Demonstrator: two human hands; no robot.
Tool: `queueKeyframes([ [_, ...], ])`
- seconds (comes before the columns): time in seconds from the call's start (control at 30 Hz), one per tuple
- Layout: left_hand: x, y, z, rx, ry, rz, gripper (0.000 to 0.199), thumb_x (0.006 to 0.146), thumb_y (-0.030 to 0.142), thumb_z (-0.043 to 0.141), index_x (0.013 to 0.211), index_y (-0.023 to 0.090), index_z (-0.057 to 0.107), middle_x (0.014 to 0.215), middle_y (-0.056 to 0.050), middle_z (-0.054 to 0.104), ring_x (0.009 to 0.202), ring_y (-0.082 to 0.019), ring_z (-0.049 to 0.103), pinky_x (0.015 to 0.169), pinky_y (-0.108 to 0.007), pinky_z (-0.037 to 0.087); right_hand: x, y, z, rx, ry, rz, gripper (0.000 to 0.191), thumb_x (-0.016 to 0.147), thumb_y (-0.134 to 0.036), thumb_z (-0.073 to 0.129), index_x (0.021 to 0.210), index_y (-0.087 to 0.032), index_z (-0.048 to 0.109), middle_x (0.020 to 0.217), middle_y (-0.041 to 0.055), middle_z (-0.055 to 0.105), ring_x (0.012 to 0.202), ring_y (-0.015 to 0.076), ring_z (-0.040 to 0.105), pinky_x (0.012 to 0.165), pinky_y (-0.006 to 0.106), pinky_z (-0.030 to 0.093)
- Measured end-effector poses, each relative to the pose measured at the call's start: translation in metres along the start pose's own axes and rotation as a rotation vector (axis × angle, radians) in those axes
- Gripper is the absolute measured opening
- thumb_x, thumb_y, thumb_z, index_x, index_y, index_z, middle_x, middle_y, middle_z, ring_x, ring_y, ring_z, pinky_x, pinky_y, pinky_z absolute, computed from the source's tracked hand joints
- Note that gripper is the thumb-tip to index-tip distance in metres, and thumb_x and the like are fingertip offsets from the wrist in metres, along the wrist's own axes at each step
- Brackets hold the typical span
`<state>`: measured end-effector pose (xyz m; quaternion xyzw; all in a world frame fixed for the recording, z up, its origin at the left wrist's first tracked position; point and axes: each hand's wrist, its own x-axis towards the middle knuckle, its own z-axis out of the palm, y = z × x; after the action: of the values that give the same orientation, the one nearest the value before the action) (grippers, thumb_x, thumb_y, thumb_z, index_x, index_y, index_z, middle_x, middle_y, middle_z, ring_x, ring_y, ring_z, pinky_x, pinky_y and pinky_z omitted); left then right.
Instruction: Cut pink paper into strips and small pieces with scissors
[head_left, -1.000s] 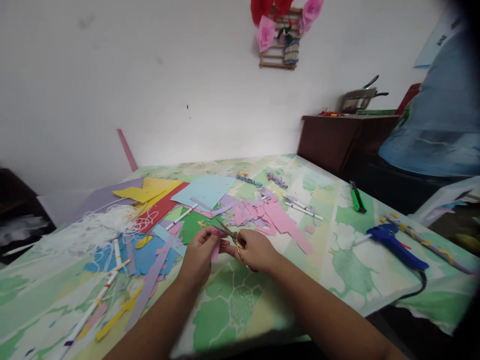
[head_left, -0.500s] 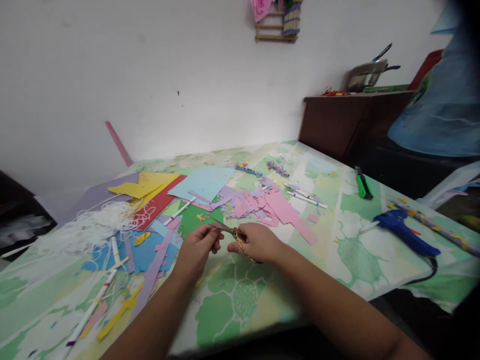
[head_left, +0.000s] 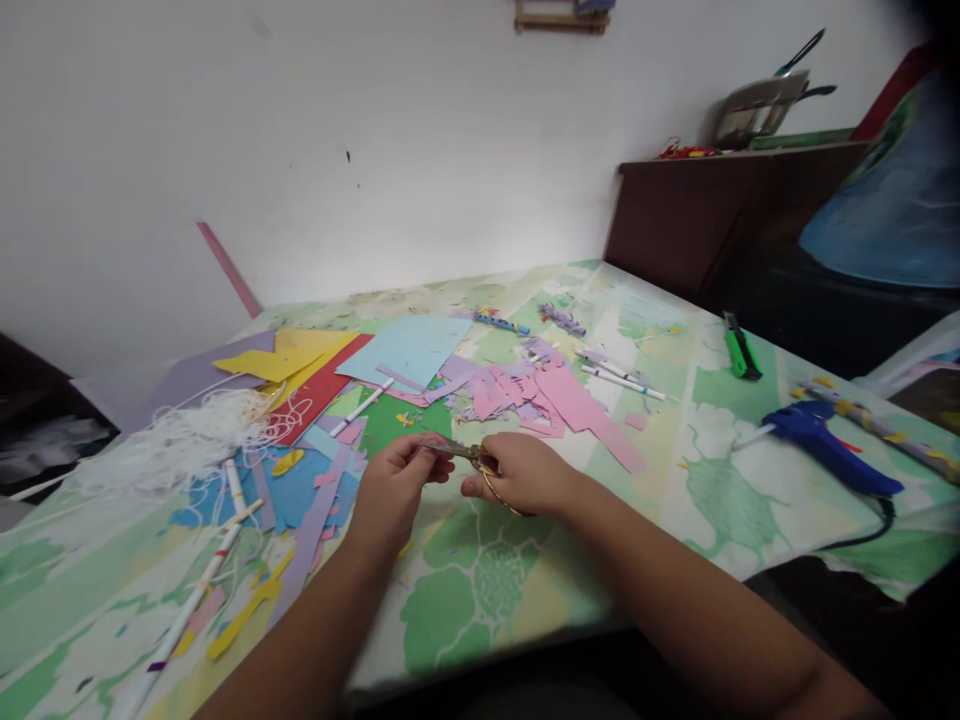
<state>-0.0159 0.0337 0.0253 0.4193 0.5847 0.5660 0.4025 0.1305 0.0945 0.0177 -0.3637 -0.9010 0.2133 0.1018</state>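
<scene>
My right hand (head_left: 525,472) grips the gold handles of a small pair of scissors (head_left: 466,452), blades pointing left. The blade tips reach the fingers of my left hand (head_left: 401,482), which are pinched together. Whatever lies between those fingers is too small to make out. Beyond my hands, pink paper scraps (head_left: 574,405) lie among purple ones. A green sheet (head_left: 386,425) and a light blue sheet (head_left: 409,350) are just behind the left hand.
Tangled white string (head_left: 199,440) lies at the left beside yellow paper (head_left: 300,355) and red paper (head_left: 319,385). At the right are a blue glue gun (head_left: 829,450), a green utility knife (head_left: 741,348) and a purple-and-yellow wrapped stick (head_left: 892,435).
The scissor blades look closer together and nearer to the left fingers than before. The camera's view has tilted down slightly; items on the table stay where they were.
</scene>
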Motion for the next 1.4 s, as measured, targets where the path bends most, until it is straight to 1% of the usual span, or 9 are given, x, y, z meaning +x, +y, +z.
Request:
queueKeyframes([
  [0.17, -0.0024, 0.0012, 0.0005, 0.029, -0.035, 0.017, 0.015, 0.065, 0.027, 0.051, 0.072, 0.015, 0.057, 0.059, 0.001, 0.058, 0.054, -0.011, 0.054, 0.056, -0.025, 0.043, -0.0009, -0.0012, -0.0004, -0.032, 0.003, -0.026, 0.050, 0.063, -0.065, 0.032, 0.067, -0.018, 0.049, 0.059, -0.0004, 0.050, 0.050, 0.0093, 0.039, 0.042, 0.020, 0.020],
  [0.37, -0.0043, 0.0035, 0.0015, 0.064, -0.004, 0.011, 0.013, 0.064, 0.026, 0.052, 0.069, 0.015, 0.057, 0.056, 0.001, 0.058, 0.052, -0.011, 0.053, 0.053, -0.024, 0.042, -0.0018, -0.0048, -0.0025, -0.097, -0.034, -0.022, 0.053, 0.063, -0.065, 0.031, 0.070, -0.017, 0.050, 0.062, 0.0013, 0.051, 0.053, 0.0110, 0.042, 0.042, 0.021, 0.021],
  [0.53, -0.0058, 0.0045, 0.0006, 0.105, -0.005, 0.029, 0.012, 0.066, 0.025, 0.051, 0.069, 0.015, 0.057, 0.056, 0.001, 0.058, 0.052, -0.010, 0.053, 0.054, -0.023, 0.042, -0.0020, -0.0062, -0.0023, -0.112, -0.014, -0.030, 0.053, 0.063, -0.066, 0.029, 0.069, -0.018, 0.050, 0.061, 0.0013, 0.051, 0.053, 0.0116, 0.043, 0.042, 0.021, 0.020],
  [0.77, -0.0081, 0.0055, -0.0013, 0.162, -0.004, 0.063, 0.014, 0.067, 0.027, 0.050, 0.068, 0.015, 0.058, 0.056, 0.000, 0.058, 0.053, -0.011, 0.054, 0.055, -0.025, 0.043, -0.0026, -0.0074, -0.0038, -0.141, -0.023, -0.021, 0.050, 0.064, -0.063, 0.033, 0.070, -0.017, 0.051, 0.064, 0.0022, 0.053, 0.057, 0.0121, 0.045, 0.044, 0.022, 0.020],
  [0.93, -0.0083, 0.0068, -0.0015, 0.132, -0.003, 0.044, 0.014, 0.065, 0.027, 0.052, 0.067, 0.015, 0.058, 0.057, -0.001, 0.059, 0.052, -0.012, 0.054, 0.055, -0.026, 0.043, -0.0036, -0.0071, -0.0049, -0.128, -0.002, -0.017, 0.052, 0.062, -0.065, 0.033, 0.070, -0.017, 0.051, 0.063, 0.0017, 0.053, 0.055, 0.0119, 0.045, 0.043, 0.022, 0.020],
  [1.03, -0.0075, 0.0071, -0.0019, 0.062, -0.011, 0.026, 0.015, 0.064, 0.027, 0.053, 0.071, 0.014, 0.058, 0.058, -0.001, 0.060, 0.053, -0.012, 0.055, 0.055, -0.026, 0.044, -0.0045, -0.0072, -0.0055, -0.102, 0.006, -0.008, 0.051, 0.061, -0.066, 0.033, 0.069, -0.018, 0.050, 0.062, 0.0006, 0.052, 0.054, 0.0113, 0.043, 0.042, 0.021, 0.020],
  [1.13, -0.0061, 0.0060, -0.0025, -0.015, 0.020, 0.009, 0.018, 0.062, 0.028, 0.056, 0.073, 0.014, 0.057, 0.057, -0.001, 0.060, 0.052, -0.012, 0.055, 0.055, -0.027, 0.044, -0.0050, -0.0074, -0.0056, -0.079, 0.002, 0.006, 0.049, 0.061, -0.065, 0.035, 0.072, -0.019, 0.051, 0.063, 0.0005, 0.052, 0.054, 0.0114, 0.043, 0.043, 0.021, 0.021],
  [1.23, -0.0043, 0.0036, -0.0029, -0.038, 0.045, -0.009, 0.020, 0.060, 0.029, 0.057, 0.073, 0.014, 0.057, 0.054, -0.001, 0.059, 0.050, -0.012, 0.055, 0.053, -0.027, 0.045, -0.0050, -0.0070, -0.0050, -0.065, 0.009, 0.002, 0.049, 0.061, -0.065, 0.035, 0.075, -0.020, 0.052, 0.065, 0.0010, 0.052, 0.056, 0.0122, 0.043, 0.044, 0.021, 0.021],
  [1.4, -0.0024, 0.0010, -0.0030, -0.062, 0.066, -0.024, 0.020, 0.061, 0.030, 0.057, 0.072, 0.013, 0.057, 0.055, 0.000, 0.059, 0.049, -0.011, 0.054, 0.052, -0.025, 0.044, -0.0049, -0.0055, -0.0036, -0.077, 0.024, -0.007, 0.050, 0.061, -0.065, 0.034, 0.073, -0.020, 0.051, 0.065, 0.0008, 0.052, 0.056, 0.0122, 0.043, 0.043, 0.022, 0.021],
])
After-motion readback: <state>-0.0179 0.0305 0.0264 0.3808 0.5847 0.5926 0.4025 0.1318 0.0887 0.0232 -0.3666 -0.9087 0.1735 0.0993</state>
